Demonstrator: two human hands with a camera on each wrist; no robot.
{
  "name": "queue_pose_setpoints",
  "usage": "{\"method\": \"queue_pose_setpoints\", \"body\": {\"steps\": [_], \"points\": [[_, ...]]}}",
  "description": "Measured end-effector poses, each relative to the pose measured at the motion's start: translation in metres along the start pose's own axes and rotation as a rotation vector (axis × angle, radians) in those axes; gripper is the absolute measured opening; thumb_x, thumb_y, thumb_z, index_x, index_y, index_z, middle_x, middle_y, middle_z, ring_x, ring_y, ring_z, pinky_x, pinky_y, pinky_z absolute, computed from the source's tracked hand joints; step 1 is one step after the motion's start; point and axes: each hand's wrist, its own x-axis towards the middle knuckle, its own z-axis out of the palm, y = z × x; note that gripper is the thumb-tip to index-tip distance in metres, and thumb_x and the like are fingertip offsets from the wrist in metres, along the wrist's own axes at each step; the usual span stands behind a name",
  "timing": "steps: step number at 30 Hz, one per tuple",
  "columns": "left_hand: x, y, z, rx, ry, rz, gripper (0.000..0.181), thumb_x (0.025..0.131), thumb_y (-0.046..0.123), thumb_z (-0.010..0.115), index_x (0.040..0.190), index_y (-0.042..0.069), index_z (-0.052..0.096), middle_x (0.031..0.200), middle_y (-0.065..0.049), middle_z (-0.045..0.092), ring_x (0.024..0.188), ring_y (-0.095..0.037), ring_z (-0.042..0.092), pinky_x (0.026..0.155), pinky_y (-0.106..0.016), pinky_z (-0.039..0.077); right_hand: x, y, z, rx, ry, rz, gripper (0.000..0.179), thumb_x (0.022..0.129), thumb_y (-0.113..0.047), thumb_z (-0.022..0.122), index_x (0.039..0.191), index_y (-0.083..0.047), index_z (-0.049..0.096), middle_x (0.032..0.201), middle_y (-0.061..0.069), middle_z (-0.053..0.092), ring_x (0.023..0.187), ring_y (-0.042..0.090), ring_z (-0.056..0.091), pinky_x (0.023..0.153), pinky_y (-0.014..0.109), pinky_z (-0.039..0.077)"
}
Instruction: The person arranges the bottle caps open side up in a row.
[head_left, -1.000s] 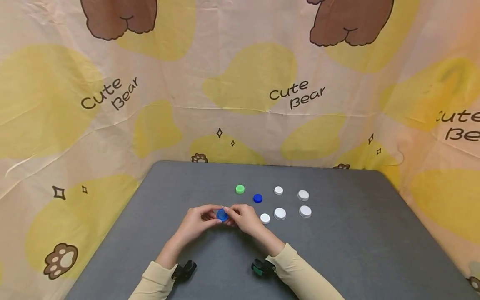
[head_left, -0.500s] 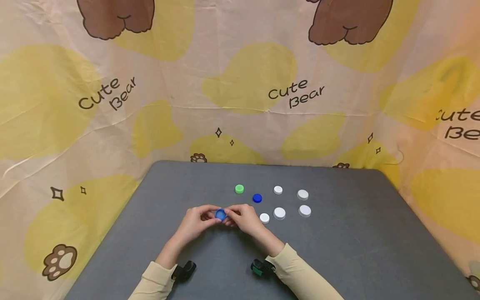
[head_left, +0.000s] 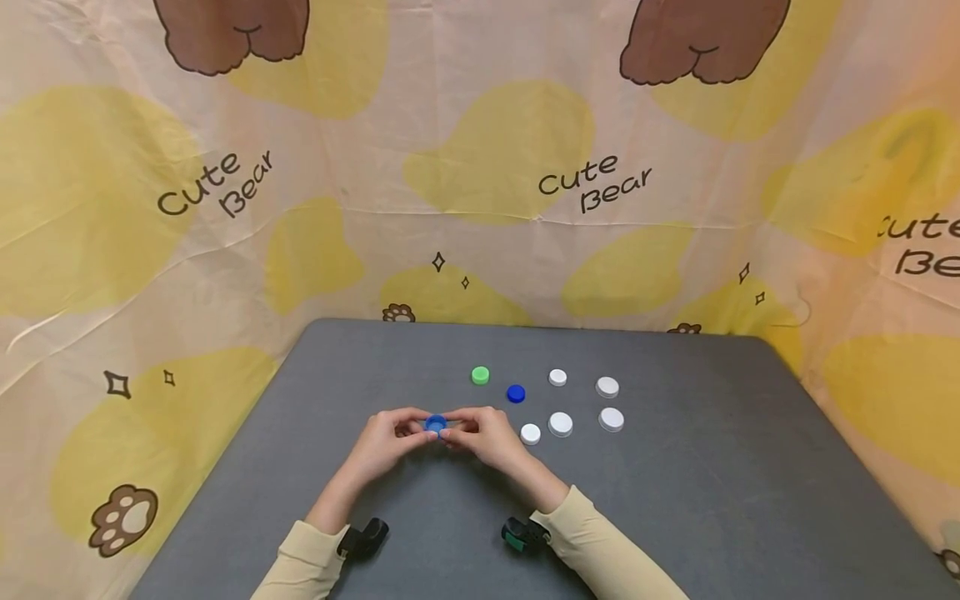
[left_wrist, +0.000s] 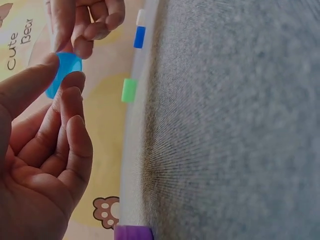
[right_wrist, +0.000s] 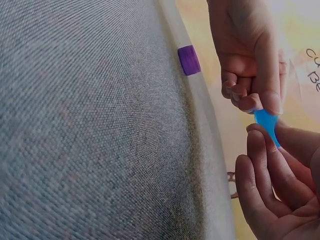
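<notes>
A light blue bottle cap (head_left: 436, 426) is held above the table between both hands, its hollow side towards the head camera. My left hand (head_left: 382, 442) pinches it from the left between thumb and fingertips. From the right, my right hand (head_left: 491, 437) pinches the same cap, the two thumbs close together at its near edge. In the left wrist view the blue cap (left_wrist: 65, 72) stands tilted between the fingertips of both hands. The right wrist view shows a part of the blue cap (right_wrist: 267, 122); fingers hide the remainder.
Beyond the hands lie a green cap (head_left: 480, 376) and a dark blue cap (head_left: 516, 393). Several white caps stand to the right, the nearest white cap (head_left: 530, 434) close to the right hand. Both wrist views show a purple cap (right_wrist: 189, 60) on the grey table (head_left: 712, 500).
The blue cap has shifted slightly left and turned so its hollow side shows more. My right thumb has come down from its upper edge to its near edge.
</notes>
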Motion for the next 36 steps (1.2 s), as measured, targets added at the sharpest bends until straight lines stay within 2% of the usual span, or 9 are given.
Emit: {"method": "queue_pose_setpoints", "body": {"steps": [3, 7, 14, 21, 30, 36], "points": [[0.000, 0.000, -0.002, -0.004, -0.015, -0.011, 0.026, 0.081, 0.037, 0.074, 0.098, 0.018, 0.071, 0.074, 0.006, 0.066, 0.065, -0.008, 0.058, 0.059, -0.024, 0.047, 0.001, 0.000, 0.000, -0.061, 0.020, -0.018, 0.027, 0.084, -0.030, 0.072, 0.107, -0.015, 0.073, 0.078, -0.002, 0.073, 0.064, 0.005, 0.064, 0.053, 0.019, 0.045], [-0.001, -0.001, -0.005, -0.001, -0.008, -0.018, 0.027, 0.079, 0.040, 0.075, 0.097, 0.020, 0.073, 0.081, 0.006, 0.066, 0.072, -0.009, 0.059, 0.065, -0.023, 0.050, 0.003, 0.000, 0.002, -0.114, 0.051, -0.046, 0.026, 0.082, -0.033, 0.074, 0.103, -0.017, 0.074, 0.080, -0.005, 0.073, 0.065, -0.002, 0.060, 0.056, 0.018, 0.045], [-0.002, -0.003, -0.013, -0.011, 0.005, -0.014, 0.025, 0.077, 0.033, 0.078, 0.098, 0.020, 0.073, 0.085, 0.005, 0.069, 0.075, -0.009, 0.064, 0.068, -0.023, 0.052, 0.008, -0.004, 0.007, -0.126, 0.076, -0.064, 0.027, 0.079, -0.033, 0.076, 0.100, -0.016, 0.075, 0.082, -0.005, 0.074, 0.072, 0.000, 0.064, 0.062, 0.017, 0.048], [-0.005, -0.006, -0.024, 0.032, -0.045, -0.020, 0.024, 0.078, 0.028, 0.078, 0.100, 0.018, 0.072, 0.087, 0.004, 0.071, 0.076, -0.008, 0.065, 0.069, -0.023, 0.052, 0.010, -0.008, 0.014, -0.113, 0.038, -0.039, 0.027, 0.079, -0.030, 0.078, 0.098, -0.012, 0.075, 0.083, -0.002, 0.074, 0.072, 0.001, 0.065, 0.062, 0.016, 0.050], [-0.010, -0.012, -0.034, 0.082, -0.099, 0.039, 0.025, 0.079, 0.034, 0.077, 0.100, 0.022, 0.070, 0.094, 0.007, 0.069, 0.088, -0.011, 0.065, 0.079, -0.030, 0.053, 0.011, -0.008, 0.022, -0.109, -0.003, -0.048, 0.026, 0.077, -0.030, 0.079, 0.095, -0.012, 0.074, 0.080, -0.003, 0.074, 0.070, -0.001, 0.066, 0.058, 0.017, 0.049], [-0.012, -0.015, -0.036, 0.136, -0.115, 0.076, 0.022, 0.078, 0.030, 0.078, 0.098, 0.023, 0.072, 0.095, 0.010, 0.069, 0.091, -0.011, 0.063, 0.083, -0.034, 0.052, 0.010, -0.008, 0.026, -0.099, -0.033, -0.045, 0.024, 0.075, -0.028, 0.080, 0.091, -0.011, 0.073, 0.080, -0.002, 0.074, 0.068, -0.002, 0.065, 0.057, 0.016, 0.049]]}}
